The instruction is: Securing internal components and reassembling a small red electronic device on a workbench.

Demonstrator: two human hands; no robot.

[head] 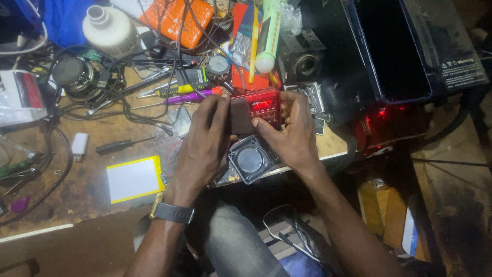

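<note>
Head cam, looking down at a cluttered workbench (92, 179). Both hands hold a small red radio (264, 109) w/ a lit red display, above the bench's front edge, approx centre of frame.

L hand (205, 141): fingers curled closed round the radio's left end, thumb and forefinger pinching a dark brownish flap (241, 115) against that end. Fingers cover most of the left side; wrist wears a dark watch (171, 211) w/ gold case.

R hand (292, 131): fingers wrapped behind the radio's right end, thumb laid across the lower front below the button rows. Closed grip, no gap showing betw. fingers and casing. So the radio sits betw. the two hands, display facing up, only its mid front visible.

Just below the radio, touching or nearly touching both palms: a square black speaker unit (251, 160) w/ round grey cone, tilted. Can't tell if it's held or just resting on the bench edge.

Nearby on bench: purple-handled screwdriver (187, 97) just beyond L fingertips, black screwdriver (123, 145) to the left, yellow-edged flat white pack (134, 179), small white USB plug (79, 144), tangled black wires (128, 110). Right of hands: black box (394, 46) w/ red glow beneath.
</note>
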